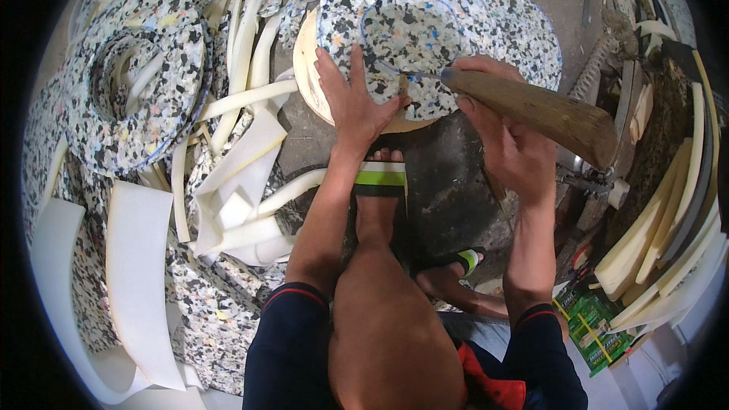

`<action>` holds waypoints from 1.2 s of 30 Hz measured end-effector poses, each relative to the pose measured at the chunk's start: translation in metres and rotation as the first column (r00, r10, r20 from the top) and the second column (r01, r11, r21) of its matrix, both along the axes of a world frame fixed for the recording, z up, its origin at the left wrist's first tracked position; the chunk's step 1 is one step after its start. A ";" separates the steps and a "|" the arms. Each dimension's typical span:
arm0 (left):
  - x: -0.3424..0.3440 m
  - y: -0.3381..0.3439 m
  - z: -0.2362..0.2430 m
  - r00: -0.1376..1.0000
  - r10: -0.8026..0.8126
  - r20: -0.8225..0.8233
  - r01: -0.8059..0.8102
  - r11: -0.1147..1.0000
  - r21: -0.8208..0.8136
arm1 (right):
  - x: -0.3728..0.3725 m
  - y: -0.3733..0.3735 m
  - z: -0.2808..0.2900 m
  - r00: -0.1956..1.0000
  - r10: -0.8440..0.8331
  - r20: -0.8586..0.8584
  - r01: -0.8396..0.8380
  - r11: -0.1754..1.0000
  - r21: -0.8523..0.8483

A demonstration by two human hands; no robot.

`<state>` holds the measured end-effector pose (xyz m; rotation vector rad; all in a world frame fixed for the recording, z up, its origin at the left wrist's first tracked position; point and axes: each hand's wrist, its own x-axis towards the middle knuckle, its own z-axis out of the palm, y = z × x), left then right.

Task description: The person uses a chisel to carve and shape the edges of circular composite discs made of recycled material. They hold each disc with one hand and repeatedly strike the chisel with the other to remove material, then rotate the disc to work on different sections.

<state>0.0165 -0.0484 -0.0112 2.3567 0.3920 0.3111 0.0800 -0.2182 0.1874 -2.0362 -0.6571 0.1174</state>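
A large round piece of speckled black, white and grey foam (342,0) lies in front of me, with a blue circular line on it around a slightly darker inner disc (414,26). My left hand (357,102) rests on the foam's near left edge, fingers spread, holding nothing. My right hand (516,137) is closed around a thick wooden-handled tool (547,106). Its handle widens toward the right; the thin metal end points left and meets the foam near the blue line, close to my left thumb. Beneath the foam, a pale yellow round layer (305,68) shows at the left.
Another speckled foam piece (524,38) adjoins at the right. To the left lie a foam ring (76,91), white foam sheets (139,258) and cream foam strips (243,99). Right of me are a metal spring (596,68), foam strips (653,220) and green packets (592,330). My sandalled foot (380,175) is close below the foam.
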 end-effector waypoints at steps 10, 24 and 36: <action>-0.002 0.001 -0.004 0.999 -0.007 0.034 0.007 1.000 0.004 | -0.007 0.006 -0.002 0.999 -0.005 0.046 0.007 0.999 -0.037; -0.002 0.000 -0.005 1.000 0.005 0.018 -0.005 1.000 0.030 | -0.005 0.005 -0.008 0.997 0.074 -0.030 -0.073 0.997 0.026; -0.001 0.000 -0.006 1.000 0.006 -0.002 -0.006 1.000 0.028 | -0.004 0.015 0.007 0.998 0.059 0.027 -0.059 0.998 -0.018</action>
